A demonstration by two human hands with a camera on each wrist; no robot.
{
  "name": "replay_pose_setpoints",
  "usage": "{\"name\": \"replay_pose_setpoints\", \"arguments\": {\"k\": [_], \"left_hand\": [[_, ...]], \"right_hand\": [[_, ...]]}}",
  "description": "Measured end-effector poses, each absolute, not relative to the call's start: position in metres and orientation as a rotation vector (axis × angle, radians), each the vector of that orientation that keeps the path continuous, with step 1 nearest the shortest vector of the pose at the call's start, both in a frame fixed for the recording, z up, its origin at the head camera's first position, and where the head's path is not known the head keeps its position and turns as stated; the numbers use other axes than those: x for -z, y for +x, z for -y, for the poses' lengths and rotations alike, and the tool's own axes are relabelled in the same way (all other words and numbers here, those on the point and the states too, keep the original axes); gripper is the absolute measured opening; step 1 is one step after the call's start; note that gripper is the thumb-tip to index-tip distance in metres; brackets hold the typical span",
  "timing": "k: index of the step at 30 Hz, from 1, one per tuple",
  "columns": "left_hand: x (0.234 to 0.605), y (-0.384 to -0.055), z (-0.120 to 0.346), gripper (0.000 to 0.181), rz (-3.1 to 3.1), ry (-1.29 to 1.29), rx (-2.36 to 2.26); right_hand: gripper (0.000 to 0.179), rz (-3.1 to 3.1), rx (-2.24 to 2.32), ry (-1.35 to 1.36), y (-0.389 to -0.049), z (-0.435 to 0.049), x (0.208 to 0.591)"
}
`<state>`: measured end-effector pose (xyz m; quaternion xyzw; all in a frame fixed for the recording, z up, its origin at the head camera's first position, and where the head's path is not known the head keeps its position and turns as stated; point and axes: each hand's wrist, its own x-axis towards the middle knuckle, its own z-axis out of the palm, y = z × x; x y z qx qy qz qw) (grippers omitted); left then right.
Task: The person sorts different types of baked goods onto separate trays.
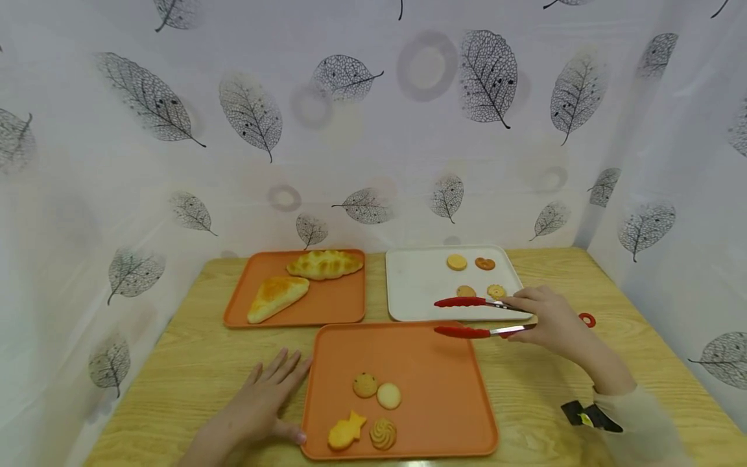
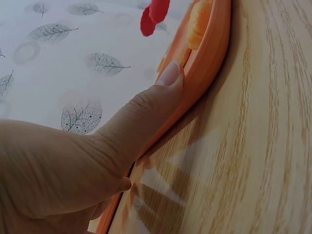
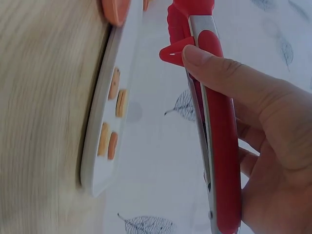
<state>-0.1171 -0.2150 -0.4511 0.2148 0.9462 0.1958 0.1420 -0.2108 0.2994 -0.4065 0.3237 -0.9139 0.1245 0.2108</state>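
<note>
My right hand (image 1: 551, 324) grips a pair of red-tipped tongs (image 1: 463, 333). The tongs' arms are spread with nothing between them, above the far right of the front orange tray (image 1: 432, 389) and the near edge of the white tray (image 1: 417, 285). In the right wrist view my thumb lies along the red handle (image 3: 222, 146). My left hand (image 1: 257, 405) lies with fingers extended at the front tray's left side, its thumb touching the rim. On that tray are a chocolate-chip cookie (image 1: 365, 385), a round plain cookie (image 1: 388, 395), a fish-shaped cookie (image 1: 345, 432) and a swirl cookie (image 1: 383, 434).
The white tray holds a round biscuit (image 1: 457, 262), a pretzel-shaped cookie (image 1: 485, 264), a scalloped cookie (image 1: 496, 292) and a partly hidden brown cookie (image 1: 465, 291). Behind left, another orange tray (image 1: 239, 311) bears a triangular bread (image 1: 277, 298) and a braided bread (image 1: 324, 265). A leaf-print curtain (image 1: 362, 143) encloses the table.
</note>
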Motion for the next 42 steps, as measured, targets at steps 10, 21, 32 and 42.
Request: {"name": "replay_pose_setpoints", "arguments": {"k": [10, 21, 32, 42], "left_hand": [[0.45, -0.118, 0.215, 0.121, -2.713, 0.6, -0.567], [0.45, -0.117, 0.214, 0.121, -2.727, 0.6, -0.561], [0.449, -0.116, 0.212, 0.121, -2.738, 0.605, -0.541], [0.449, -0.117, 0.212, 0.122, -2.737, 0.604, -0.538]], "right_hand": [[0.066, 2.453, -0.389, 1.1, -0.192, -0.265, 0.405], [0.063, 2.53, -0.365, 1.258, -0.177, -0.235, 0.415], [0.057, 2.601, -0.377, 1.304, -0.176, -0.217, 0.422], [0.053, 2.669, -0.357, 1.296, -0.175, -0.209, 0.42]]}}
